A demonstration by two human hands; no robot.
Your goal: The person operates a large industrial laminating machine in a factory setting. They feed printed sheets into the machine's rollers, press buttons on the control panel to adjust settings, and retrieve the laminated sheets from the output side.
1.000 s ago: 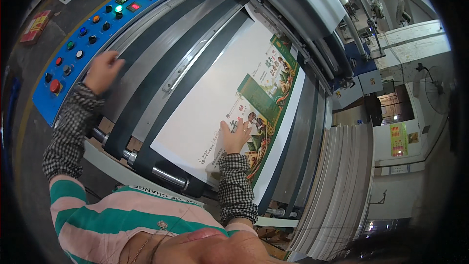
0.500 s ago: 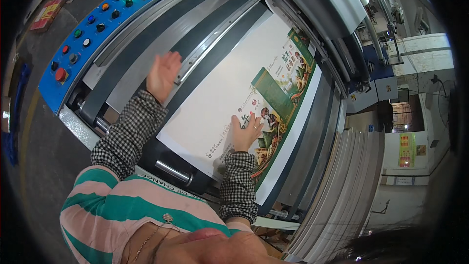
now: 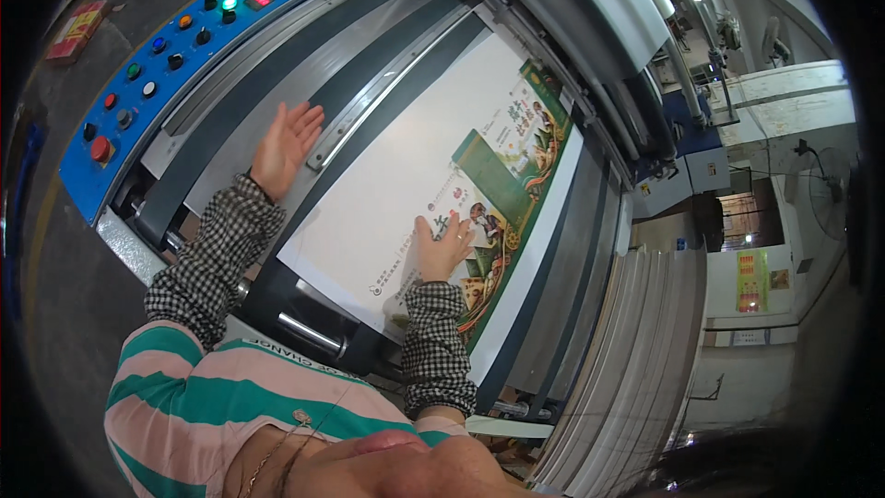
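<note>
A large white printed sheet [image 3: 359, 221] with green, food-decorated panels along its right side lies on the dark belts [image 3: 323, 97] of a machine. My right hand [image 3: 444, 247] rests on the sheet beside the printed picture, fingers spread and a ring on one finger. Off the sheet's left edge, my left hand [image 3: 288, 149] is held above the belts, palm turned toward the sheet, fingers stretched out and holding nothing. Close to its fingertips is the near end of a long metal bar [image 3: 396, 88], which runs beside the sheet.
A blue control panel [image 3: 189, 51] with coloured buttons and a small screen lines the machine's left side. Large rollers [image 3: 590, 14] cross its far end. At the right stands a thick stack of boards or sheets [image 3: 636, 323]. A red package [image 3: 78, 32] lies on the floor.
The whole view has shifted slightly. My left hand has turned, its fingers now pointing more toward the sheet. My right hand stays on the sheet, which keeps its place on the belts.
</note>
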